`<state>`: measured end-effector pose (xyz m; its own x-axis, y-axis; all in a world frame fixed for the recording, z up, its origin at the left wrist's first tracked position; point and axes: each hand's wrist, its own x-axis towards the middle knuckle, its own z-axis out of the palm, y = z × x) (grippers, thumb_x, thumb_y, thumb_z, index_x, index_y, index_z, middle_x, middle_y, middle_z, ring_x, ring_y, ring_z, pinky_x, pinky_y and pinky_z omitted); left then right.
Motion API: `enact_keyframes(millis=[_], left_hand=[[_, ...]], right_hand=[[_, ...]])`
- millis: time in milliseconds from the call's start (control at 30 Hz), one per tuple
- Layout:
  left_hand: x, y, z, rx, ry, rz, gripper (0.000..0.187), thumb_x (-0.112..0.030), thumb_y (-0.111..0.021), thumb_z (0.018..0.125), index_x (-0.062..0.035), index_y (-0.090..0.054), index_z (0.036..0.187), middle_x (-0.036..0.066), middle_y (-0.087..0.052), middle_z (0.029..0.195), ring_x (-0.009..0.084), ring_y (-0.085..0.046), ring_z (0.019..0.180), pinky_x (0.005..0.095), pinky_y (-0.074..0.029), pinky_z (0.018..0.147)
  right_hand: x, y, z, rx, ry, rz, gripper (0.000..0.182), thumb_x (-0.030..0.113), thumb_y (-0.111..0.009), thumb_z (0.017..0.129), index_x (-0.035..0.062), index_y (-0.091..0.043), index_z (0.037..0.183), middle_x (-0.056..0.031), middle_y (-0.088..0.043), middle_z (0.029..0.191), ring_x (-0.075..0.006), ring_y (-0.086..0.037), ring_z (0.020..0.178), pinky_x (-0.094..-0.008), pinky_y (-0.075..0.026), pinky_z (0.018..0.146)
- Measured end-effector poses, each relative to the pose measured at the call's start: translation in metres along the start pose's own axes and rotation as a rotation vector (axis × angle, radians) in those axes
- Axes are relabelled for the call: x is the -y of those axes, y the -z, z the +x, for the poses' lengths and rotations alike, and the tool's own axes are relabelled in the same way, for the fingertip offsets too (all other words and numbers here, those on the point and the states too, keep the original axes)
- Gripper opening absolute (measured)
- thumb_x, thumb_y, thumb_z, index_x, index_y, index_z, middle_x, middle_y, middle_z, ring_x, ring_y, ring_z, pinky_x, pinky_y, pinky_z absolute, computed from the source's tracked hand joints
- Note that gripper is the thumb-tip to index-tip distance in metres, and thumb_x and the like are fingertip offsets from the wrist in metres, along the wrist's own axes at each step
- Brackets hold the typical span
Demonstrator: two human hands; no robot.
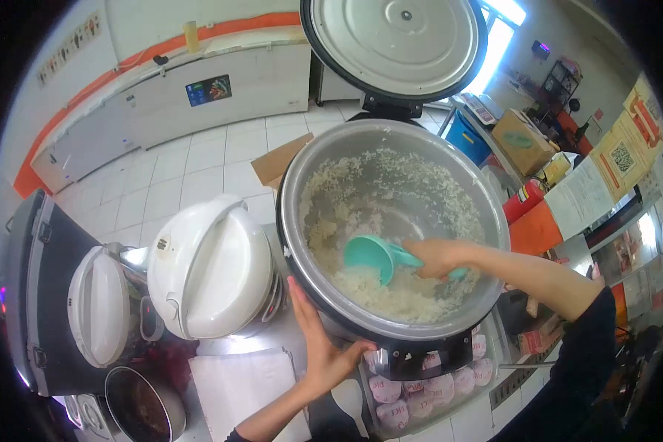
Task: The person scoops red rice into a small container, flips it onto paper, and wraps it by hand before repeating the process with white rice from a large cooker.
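A large rice cooker point(295, 221) stands in front of me with its round lid point(398, 44) tipped up at the back. Cooked white rice point(390, 298) lies along the near side of its pot, and grains cling to the inner wall. My right hand point(438, 258) reaches into the pot, fingers wrapped round the handle of a turquoise scoop point(368, 254). The scoop's bowl rests at the rice. Against the cooker's outer left front, my left hand point(324, 342) is open, fingers stretched along the side and thumb near the front latch.
Two white lidded cookers point(217, 272) stand at left, near a metal pot point(144, 405). Wrapped rice packs point(420, 398) fill a tray below the cooker. White paper sheets point(243, 390) and a white paddle point(348, 401) lie close by. A cardboard box point(523, 140) sits back right.
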<state>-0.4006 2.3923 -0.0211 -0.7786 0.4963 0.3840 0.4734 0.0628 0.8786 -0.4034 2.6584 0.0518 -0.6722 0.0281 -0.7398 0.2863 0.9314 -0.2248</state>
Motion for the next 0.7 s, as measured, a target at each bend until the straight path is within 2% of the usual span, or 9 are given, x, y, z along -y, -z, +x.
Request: enact_keyframes(millis=[67, 133, 267, 333, 367, 433, 533, 667, 700], left_hand=[[0.0, -0.002, 0.003, -0.017, -0.059, 0.05, 0.133, -0.023, -0.085, 0.048, 0.0009, 0.012, 0.137, 0.026, 0.008, 0.143, 0.0402, -0.001, 0.134, 0.0464, -0.009, 0.107], [-0.001, -0.004, 0.003, -0.038, -0.025, -0.011, 0.131, -0.02, -0.084, 0.049, 0.0003, 0.01, 0.138, 0.026, 0.008, 0.143, 0.0422, -0.001, 0.133, 0.0469, -0.01, 0.107], [0.003, -0.007, 0.003, -0.073, -0.062, -0.022, 0.131, -0.021, -0.085, 0.049, 0.0001, 0.009, 0.138, 0.026, 0.008, 0.143, 0.0421, -0.001, 0.133, 0.047, -0.01, 0.107], [0.005, -0.008, 0.002, -0.073, -0.057, -0.084, 0.13, -0.022, -0.084, 0.049, 0.0002, 0.009, 0.138, 0.027, 0.008, 0.143, 0.0417, -0.001, 0.133, 0.0471, -0.01, 0.107], [0.006, -0.008, 0.001, -0.075, -0.059, -0.085, 0.13, -0.022, -0.084, 0.049, 0.0002, 0.009, 0.138, 0.027, 0.008, 0.143, 0.0417, -0.001, 0.133, 0.0471, -0.01, 0.107], [0.006, -0.008, 0.001, -0.073, -0.067, -0.057, 0.129, -0.023, -0.084, 0.051, 0.0003, 0.009, 0.138, 0.027, 0.008, 0.143, 0.041, 0.0, 0.134, 0.0467, -0.01, 0.107], [0.001, -0.01, 0.002, -0.048, -0.027, -0.024, 0.129, -0.023, -0.083, 0.052, 0.0003, 0.01, 0.138, 0.027, 0.009, 0.143, 0.0402, 0.001, 0.134, 0.0454, -0.009, 0.107], [-0.012, -0.024, 0.002, -0.045, -0.024, -0.012, 0.129, -0.023, -0.083, 0.052, 0.0003, 0.011, 0.137, 0.026, 0.01, 0.143, 0.0392, 0.001, 0.134, 0.0435, -0.009, 0.108], [-0.012, -0.026, 0.002, -0.042, -0.026, -0.022, 0.129, -0.022, -0.083, 0.052, 0.0004, 0.011, 0.137, 0.026, 0.01, 0.143, 0.0393, 0.001, 0.134, 0.0431, -0.009, 0.108]], right_hand=[[-0.002, -0.002, -0.003, 0.005, 0.041, 0.091, 0.064, 0.008, -0.054, 0.071, -0.0055, -0.027, 0.128, -0.0161, -0.058, 0.07, -0.0238, -0.058, 0.053, -0.0347, -0.045, 0.046], [0.005, -0.006, -0.008, 0.056, 0.068, 0.115, 0.068, 0.001, -0.051, 0.066, -0.0044, -0.028, 0.129, -0.0199, -0.058, 0.084, -0.0248, -0.058, 0.051, -0.0338, -0.047, 0.044], [0.02, -0.019, 0.008, 0.072, 0.156, 0.108, 0.069, 0.009, -0.056, 0.072, -0.0032, -0.021, 0.13, -0.0206, -0.057, 0.076, -0.0263, -0.058, 0.055, -0.0363, -0.046, 0.048], [0.03, -0.019, 0.007, -0.019, 0.161, 0.035, 0.063, 0.008, -0.056, 0.072, -0.0025, -0.025, 0.126, -0.0236, -0.058, 0.077, -0.0337, -0.06, 0.064, -0.0414, -0.047, 0.055], [0.03, -0.021, 0.004, -0.021, 0.16, 0.033, 0.063, 0.008, -0.056, 0.072, -0.0025, -0.025, 0.126, -0.0236, -0.058, 0.077, -0.0337, -0.06, 0.064, -0.0414, -0.047, 0.055], [0.028, -0.027, -0.004, -0.239, 0.305, -0.14, 0.056, 0.007, -0.056, 0.072, -0.0015, -0.028, 0.12, -0.0256, -0.058, 0.077, -0.0399, -0.059, 0.073, -0.0455, -0.046, 0.064], [0.03, -0.015, -0.034, -0.177, 0.26, -0.166, 0.054, 0.007, -0.056, 0.072, 0.0001, -0.03, 0.119, -0.0257, -0.058, 0.078, -0.0414, -0.057, 0.08, -0.047, -0.044, 0.07], [0.011, -0.005, -0.068, -0.14, 0.264, -0.188, 0.053, 0.007, -0.056, 0.072, -0.0012, -0.031, 0.119, -0.023, -0.058, 0.075, -0.0376, -0.06, 0.07, -0.0447, -0.046, 0.063], [0.013, 0.001, -0.075, -0.065, 0.214, -0.121, 0.053, 0.007, -0.055, 0.072, -0.0012, -0.032, 0.119, -0.021, -0.058, 0.072, -0.0341, -0.06, 0.063, -0.0426, -0.046, 0.058]])
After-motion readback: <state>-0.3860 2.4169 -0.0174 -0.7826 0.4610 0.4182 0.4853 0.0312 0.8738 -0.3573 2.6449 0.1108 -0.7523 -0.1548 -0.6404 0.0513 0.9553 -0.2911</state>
